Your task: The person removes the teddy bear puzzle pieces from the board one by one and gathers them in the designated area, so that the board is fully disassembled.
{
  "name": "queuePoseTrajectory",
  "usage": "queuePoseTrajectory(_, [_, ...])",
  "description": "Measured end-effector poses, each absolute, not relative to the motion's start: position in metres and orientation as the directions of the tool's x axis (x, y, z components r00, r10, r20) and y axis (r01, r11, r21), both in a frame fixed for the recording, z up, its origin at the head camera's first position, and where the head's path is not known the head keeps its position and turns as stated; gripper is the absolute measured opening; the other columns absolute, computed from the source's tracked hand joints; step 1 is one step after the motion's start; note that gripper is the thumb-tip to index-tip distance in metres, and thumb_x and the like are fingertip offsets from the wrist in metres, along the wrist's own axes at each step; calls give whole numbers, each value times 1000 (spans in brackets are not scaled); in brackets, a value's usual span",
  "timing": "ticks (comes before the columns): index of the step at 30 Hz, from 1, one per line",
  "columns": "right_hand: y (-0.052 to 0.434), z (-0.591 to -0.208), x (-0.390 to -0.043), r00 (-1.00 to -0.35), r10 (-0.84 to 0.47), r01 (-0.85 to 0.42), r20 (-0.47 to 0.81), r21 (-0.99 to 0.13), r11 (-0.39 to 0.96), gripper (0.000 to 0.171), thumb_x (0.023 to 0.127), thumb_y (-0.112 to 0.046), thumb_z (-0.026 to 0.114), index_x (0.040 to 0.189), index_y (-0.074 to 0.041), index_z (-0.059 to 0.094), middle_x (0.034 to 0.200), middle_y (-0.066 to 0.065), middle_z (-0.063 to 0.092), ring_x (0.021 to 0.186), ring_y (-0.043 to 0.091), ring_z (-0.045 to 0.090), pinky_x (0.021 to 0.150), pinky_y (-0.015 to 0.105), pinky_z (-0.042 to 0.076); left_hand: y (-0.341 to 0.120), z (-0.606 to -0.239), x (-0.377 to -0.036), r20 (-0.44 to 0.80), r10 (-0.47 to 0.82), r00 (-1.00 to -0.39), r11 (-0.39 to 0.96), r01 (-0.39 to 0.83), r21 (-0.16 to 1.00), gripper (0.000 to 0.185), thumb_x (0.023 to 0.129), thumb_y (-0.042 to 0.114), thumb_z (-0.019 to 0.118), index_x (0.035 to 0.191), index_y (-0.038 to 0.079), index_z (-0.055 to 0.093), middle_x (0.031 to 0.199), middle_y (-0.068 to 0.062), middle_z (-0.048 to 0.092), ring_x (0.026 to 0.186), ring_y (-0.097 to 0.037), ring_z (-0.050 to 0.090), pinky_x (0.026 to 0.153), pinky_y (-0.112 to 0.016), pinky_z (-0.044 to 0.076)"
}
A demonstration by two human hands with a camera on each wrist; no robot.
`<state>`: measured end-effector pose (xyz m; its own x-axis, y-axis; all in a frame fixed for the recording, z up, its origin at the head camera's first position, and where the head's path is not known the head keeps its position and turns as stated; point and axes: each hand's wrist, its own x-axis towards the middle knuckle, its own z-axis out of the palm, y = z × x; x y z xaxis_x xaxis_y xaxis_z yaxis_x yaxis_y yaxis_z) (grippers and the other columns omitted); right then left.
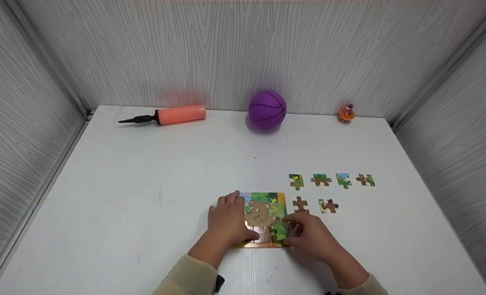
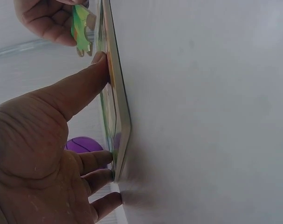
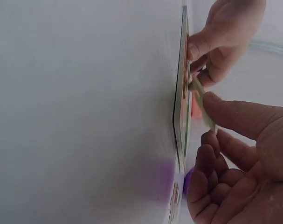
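Note:
A square jigsaw puzzle board [image 1: 259,212] with a bear picture lies flat near the front of the table. My left hand [image 1: 227,219] rests on its left side, thumb on the lower part and fingers spread along the left edge. Between thumb and fingers my right hand [image 1: 308,235] pinches a green puzzle piece [image 1: 279,230] over the board's lower right corner. In the left wrist view that puzzle piece [image 2: 82,29] is tilted and raised off the board. Close above the right hand lies a brown puzzle piece [image 1: 300,204].
Several loose puzzle pieces lie right of the board, among them a bear-pattern piece [image 1: 328,206] and a green-brown piece [image 1: 321,180]. Along the back edge are an orange hand pump [image 1: 181,115], a purple ball [image 1: 267,110] and a small orange toy figure [image 1: 346,113].

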<state>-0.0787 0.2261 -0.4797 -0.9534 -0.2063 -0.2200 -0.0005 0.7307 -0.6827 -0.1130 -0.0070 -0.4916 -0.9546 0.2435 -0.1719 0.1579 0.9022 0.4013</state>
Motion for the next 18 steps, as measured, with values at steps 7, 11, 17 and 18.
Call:
queuePoseTrajectory(7, [258,-472,-85,-981,-146,-9,-127,-725,688,48,72,-9,83,115,-24,68,88,1,57,75,18,54,64,29,48,-8,-491,-113,-171,252,-952,899,165,406,113,58,64,80,145,7,37,151,-9,30,135,-31,28,99,-55,31])
queuePoseTrajectory(11, [276,-466,-89,-989,-123,-22,-84,-733,680,50,74,-8,81,119,-23,67,87,3,57,74,19,53,64,28,47,-8,-491,-113,-177,252,-951,897,161,413,110,58,64,80,144,8,38,152,-8,29,136,-31,27,99,-55,30])
queuePoseTrajectory(17, [296,-461,-89,-996,-79,-22,-45,-725,688,50,77,-5,78,123,-19,64,89,3,58,78,19,54,65,26,48,-9,-491,-113,-177,251,-952,897,160,413,111,58,64,80,144,8,38,152,-8,30,136,-31,28,98,-54,32])
queuePoseTrajectory(18, [299,-461,-89,-996,-70,-15,-46,-725,689,50,78,-4,77,123,-19,64,90,4,58,78,19,54,65,26,48,-10,-491,-113,-177,250,-952,896,159,414,111,58,64,80,144,8,38,151,-9,30,135,-31,28,97,-54,32])
